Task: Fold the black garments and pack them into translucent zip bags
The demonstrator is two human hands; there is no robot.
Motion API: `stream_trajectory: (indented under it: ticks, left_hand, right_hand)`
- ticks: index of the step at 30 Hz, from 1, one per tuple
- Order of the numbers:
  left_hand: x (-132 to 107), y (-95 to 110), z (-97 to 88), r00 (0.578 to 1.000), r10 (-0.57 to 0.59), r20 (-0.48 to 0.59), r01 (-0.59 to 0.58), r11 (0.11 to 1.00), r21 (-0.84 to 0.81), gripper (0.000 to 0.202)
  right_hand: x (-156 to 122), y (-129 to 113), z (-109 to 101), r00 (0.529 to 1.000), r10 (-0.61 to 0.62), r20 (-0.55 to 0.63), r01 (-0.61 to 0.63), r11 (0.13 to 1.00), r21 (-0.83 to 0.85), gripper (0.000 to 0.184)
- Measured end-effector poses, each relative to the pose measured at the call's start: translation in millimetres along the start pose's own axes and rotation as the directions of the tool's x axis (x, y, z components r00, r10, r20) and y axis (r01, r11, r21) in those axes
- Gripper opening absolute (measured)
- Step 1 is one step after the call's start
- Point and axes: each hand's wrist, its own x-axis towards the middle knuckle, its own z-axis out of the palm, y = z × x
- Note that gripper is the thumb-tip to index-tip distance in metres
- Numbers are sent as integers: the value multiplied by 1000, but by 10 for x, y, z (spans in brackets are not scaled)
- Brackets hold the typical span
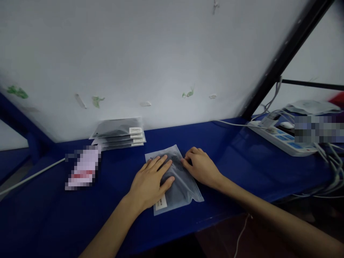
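Note:
A frosted plastic bag (178, 190) with a dark, flat item inside lies on the blue table, slightly turned. It has a white label (161, 203) at its near left corner. My left hand (150, 181) rests flat on the bag's left half, fingers spread, covering part of it. At the bag's upper right edge is my right hand (200, 165), its fingers curled in and the thumb at the edge. The curled fingertips are partly hidden.
Several similar bags (115, 129) are stacked by the wall, left of centre. A blurred pink packet (84, 168) lies on the left near a white cable (32, 176). A white power strip (285, 138) with tangled cables sits at right. The blue table (215, 143) has a near edge.

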Motion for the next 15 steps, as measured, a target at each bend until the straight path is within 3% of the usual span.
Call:
stream_trajectory:
  ticks: [10,15]
  left_hand:
    - [3,0,16,1000,-19,13,19,999,-26,53]
    - [-8,1,6,1000,-12,29,13,999,-32,54]
  right_hand:
    - [-1082,-137,-159,995,98,0,-93,942,322,28]
    - [-1147,-93,-177,993,116,11,-114,945,305,31]
